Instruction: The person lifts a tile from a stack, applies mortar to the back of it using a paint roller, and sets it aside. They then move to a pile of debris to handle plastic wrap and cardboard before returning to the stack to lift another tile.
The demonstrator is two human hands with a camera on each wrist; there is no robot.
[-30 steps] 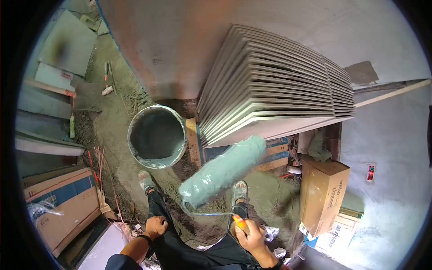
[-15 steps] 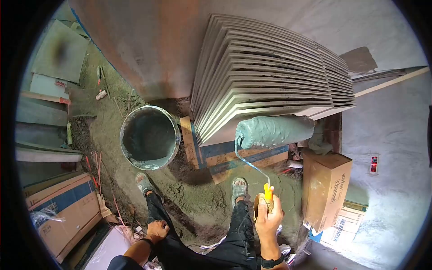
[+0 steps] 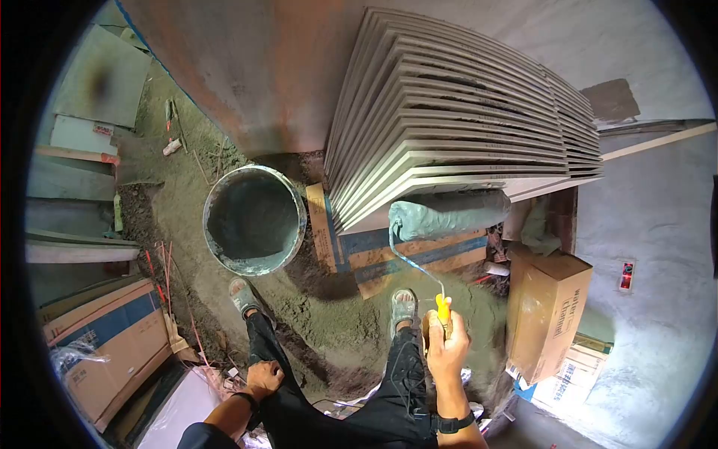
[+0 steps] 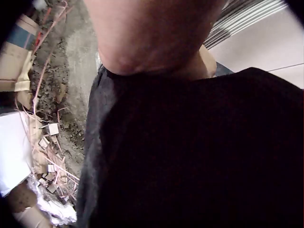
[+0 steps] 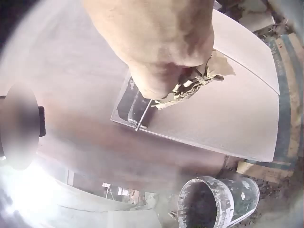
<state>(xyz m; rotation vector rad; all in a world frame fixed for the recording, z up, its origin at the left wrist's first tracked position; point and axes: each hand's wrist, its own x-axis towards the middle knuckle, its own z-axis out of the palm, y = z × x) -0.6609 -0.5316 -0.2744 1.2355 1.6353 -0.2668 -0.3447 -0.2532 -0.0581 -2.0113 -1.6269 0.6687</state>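
My right hand (image 3: 447,344) grips the yellow handle (image 3: 443,307) of a paint roller, its thumb along the handle. The roller's sleeve (image 3: 449,215), coated in grey-green paint, is level in front of the lowest tiles in the head view. In the right wrist view the roller (image 5: 138,108) shows beyond the hand, dark against a pale tile. A crumpled brown piece (image 5: 192,85) sticks out beside the fingers there. My left hand (image 3: 264,379) rests on the left thigh, holding nothing. Black trouser cloth (image 4: 190,152) fills much of the left wrist view.
A bucket (image 3: 215,247) with grey-green paint inside stands left of the stacked large tiles (image 3: 449,135), which lean on the wall. Flat cardboard (image 3: 419,262) lies below them. At right is a cardboard box (image 3: 550,314); at left, a long carton (image 3: 112,344) and pink straps (image 3: 168,280).
My right hand has raised the roller from above the feet, up and to the right, to in front of the tiles. It has barely moved in the last half second. The left hand stays on the thigh.
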